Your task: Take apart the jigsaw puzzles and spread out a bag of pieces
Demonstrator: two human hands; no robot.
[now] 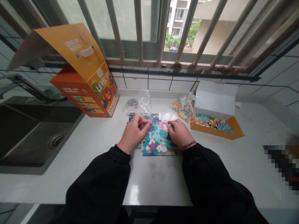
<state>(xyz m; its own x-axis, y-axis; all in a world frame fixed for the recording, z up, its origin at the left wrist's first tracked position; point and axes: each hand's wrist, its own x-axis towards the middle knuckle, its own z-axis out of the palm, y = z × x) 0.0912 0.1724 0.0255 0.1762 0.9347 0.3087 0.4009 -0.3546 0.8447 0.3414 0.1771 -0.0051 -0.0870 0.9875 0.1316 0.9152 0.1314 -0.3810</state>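
One left hand [135,132]: pinching closed, contents unclear
Right hand [180,132]: half-curling, hold unclear
Rabbit jigsaw [161,137] between: possibly shifting if nudged

"What's over on the left?"
"A dark sink [30,170] with a round drain [56,141], and a metal faucet [25,85] at its far edge."
"And straight ahead?"
"White tiles [160,84] with dark lines between them, and above, a row of metal bars [138,31] across the window [126,18]."
"Anything past the bars?"
"Green foliage [195,29], a dark car [173,48] and a pale building [179,23]."
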